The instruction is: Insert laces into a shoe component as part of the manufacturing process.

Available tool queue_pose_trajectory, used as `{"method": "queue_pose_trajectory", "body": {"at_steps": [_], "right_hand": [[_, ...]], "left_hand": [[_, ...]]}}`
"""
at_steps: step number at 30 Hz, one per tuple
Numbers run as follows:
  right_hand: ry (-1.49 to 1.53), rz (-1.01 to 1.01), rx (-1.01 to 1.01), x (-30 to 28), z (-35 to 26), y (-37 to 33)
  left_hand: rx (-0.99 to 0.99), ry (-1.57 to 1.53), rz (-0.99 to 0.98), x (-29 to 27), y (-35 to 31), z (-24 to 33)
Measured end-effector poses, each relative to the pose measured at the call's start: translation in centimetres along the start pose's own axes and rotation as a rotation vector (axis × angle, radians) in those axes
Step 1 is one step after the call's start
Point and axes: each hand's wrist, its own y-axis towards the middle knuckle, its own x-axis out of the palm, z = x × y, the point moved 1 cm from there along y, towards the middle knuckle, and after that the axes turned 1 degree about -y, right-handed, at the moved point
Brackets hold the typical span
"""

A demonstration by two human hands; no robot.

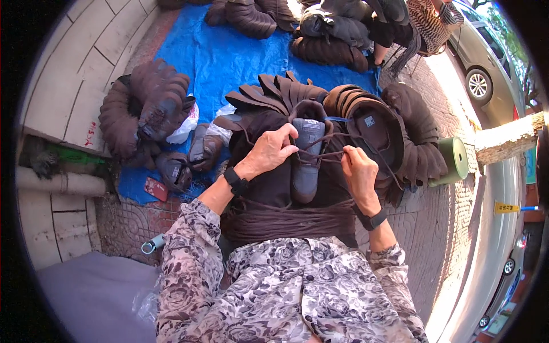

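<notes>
A dark grey shoe upper (305,184) lies on my lap, its tongue facing up and its toe toward me. Brown shoelace (323,155) crosses it in loose strands. My left hand (269,151) is closed at the upper's left edge, thumb and forefinger pinching the lace there. On the other side, my right hand (359,171) grips strands of the same lace, drawn out to the right; its fingertips are partly hidden. Beyond the upper, more brown uppers (377,128) stand nested in a curved row. A bundle of dark brown laces (291,223) lies across my lap.
A blue tarp (229,57) holds coiled stacks of uppers (146,103). Left are loose shoe pieces (174,170), a red card (155,189) and a light blue cylinder (152,244). Right stand a green roll (453,160) and a tree trunk (509,137). Another person (429,28) sits far right.
</notes>
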Motion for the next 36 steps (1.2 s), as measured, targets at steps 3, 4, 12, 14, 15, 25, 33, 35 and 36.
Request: {"method": "queue_pose_trajectory", "body": {"at_steps": [3,4,12,14,15,25,33,35,36], "right_hand": [[0.125,0.104,-0.041,0.2,-0.6,-0.2],[0.126,0.102,-0.043,0.3,-0.6,-0.4],[0.125,-0.277,-0.135,2.2,-0.3,-1.2],[0.189,-0.241,-0.204,2.1,0.1,-0.9],[0.227,-0.297,-0.084,2.0,0.4,-1.1],[-0.041,-0.185,-0.414,2.4,-0.8,5.2],[0.675,-0.581,0.184,-0.3,3.1,4.0],[0.742,-0.697,0.231,-0.5,4.3,3.7],[0.769,-0.786,0.277,-0.9,3.9,3.6]], "left_hand": [[-0.16,-0.237,0.029,-1.0,-0.9,-0.7],[-0.216,-0.303,0.033,-1.5,-1.4,-1.1],[-0.321,-0.97,0.6,-11.4,-8.1,-6.3],[-0.243,-0.878,0.669,-14.1,-9.5,-7.7],[-0.337,-0.733,0.679,-13.9,-9.3,-7.4],[0.323,0.474,0.109,-1.4,-1.5,-1.7],[0.056,0.238,-0.073,-2.4,-1.4,-0.3],[-0.041,0.244,-0.117,-2.9,-1.6,-1.1],[-0.045,0.244,-0.118,-3.0,-1.7,-1.4]]}}
